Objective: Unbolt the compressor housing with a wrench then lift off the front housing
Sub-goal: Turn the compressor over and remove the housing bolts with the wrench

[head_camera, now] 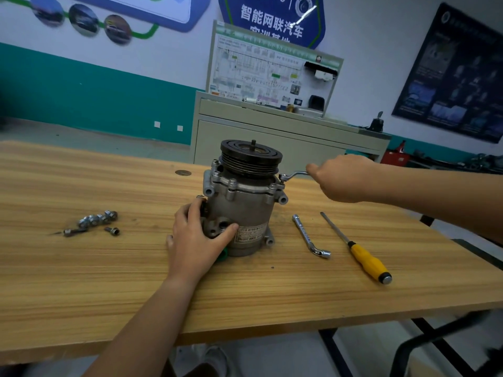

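A grey metal compressor (245, 210) stands upright on the wooden table (109, 281), its black pulley (250, 156) on top. My left hand (198, 240) grips the lower left side of its body. My right hand (343, 178) holds the handle of a silver wrench (292, 176); the wrench head sits on a bolt at the right edge of the front housing flange (245, 186). More bolt heads show around that flange.
Several loose bolts (95, 221) lie on the table to the left. An L-shaped socket wrench (310, 236) and a yellow-handled screwdriver (359, 251) lie to the right. A grey cabinet (285, 142) with a display board stands behind the table.
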The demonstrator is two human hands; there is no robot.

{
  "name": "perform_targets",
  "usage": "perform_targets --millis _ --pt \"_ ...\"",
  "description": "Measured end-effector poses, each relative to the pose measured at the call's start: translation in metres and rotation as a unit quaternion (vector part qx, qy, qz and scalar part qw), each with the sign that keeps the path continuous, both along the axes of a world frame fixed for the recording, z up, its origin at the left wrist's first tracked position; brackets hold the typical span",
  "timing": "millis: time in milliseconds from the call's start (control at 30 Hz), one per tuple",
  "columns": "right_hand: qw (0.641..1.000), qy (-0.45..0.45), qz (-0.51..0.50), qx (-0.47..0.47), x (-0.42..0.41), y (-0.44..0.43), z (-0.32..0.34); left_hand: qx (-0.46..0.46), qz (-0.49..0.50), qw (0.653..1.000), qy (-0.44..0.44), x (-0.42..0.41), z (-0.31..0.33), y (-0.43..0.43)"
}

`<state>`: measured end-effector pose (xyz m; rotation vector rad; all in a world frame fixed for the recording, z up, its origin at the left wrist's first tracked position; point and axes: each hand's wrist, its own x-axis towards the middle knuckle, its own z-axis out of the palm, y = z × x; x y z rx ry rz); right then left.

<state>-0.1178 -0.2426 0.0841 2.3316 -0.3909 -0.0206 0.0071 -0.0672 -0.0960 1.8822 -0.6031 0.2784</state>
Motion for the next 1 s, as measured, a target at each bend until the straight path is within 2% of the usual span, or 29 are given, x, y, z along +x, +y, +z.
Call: perform_targets --millis 167,433,500,567,633,700,867,1000 --pt "0.999 -0.045 -0.008 -0.029 0.02 -0.017 -0.009 0.003 -0.009 1.0 0.014 0.0 0.001 0.001" --pt "0.99 -0.122 0.066 -0.033 0.062 -0.026 -0.017 0.005 -0.014 1.0 0.012 -0.001 0.001 0.001" --pt "0.977 -0.206 0.058 0.01 0.05 -0.025 -0.018 0.01 -0.01 1.0 0.008 0.0 0.001 0.0" --pt "0.94 -0.326 0.056 0.088 0.033 -0.02 -0.014 0.01 -0.006 1.0 0.002 -0.001 0.002 0.0" --pt "0.909 -0.386 0.054 0.146 0.013 -0.009 -0.01 0.013 -0.003 1.0 -0.005 -0.002 0.002 0.001" --pt "0.918 -0.358 0.043 0.164 -0.008 0.002 -0.009 0.01 0.0 1.0 -0.017 -0.003 0.002 0.002" --pt "0.961 -0.214 -0.052 0.169 -0.035 0.02 -0.013 0.02 0.009 1.0 -0.017 -0.004 0.003 0.001" --pt "0.973 -0.17 -0.066 0.14 -0.032 0.025 -0.019 0.024 0.012 1.0 -0.011 -0.004 0.004 0.001"
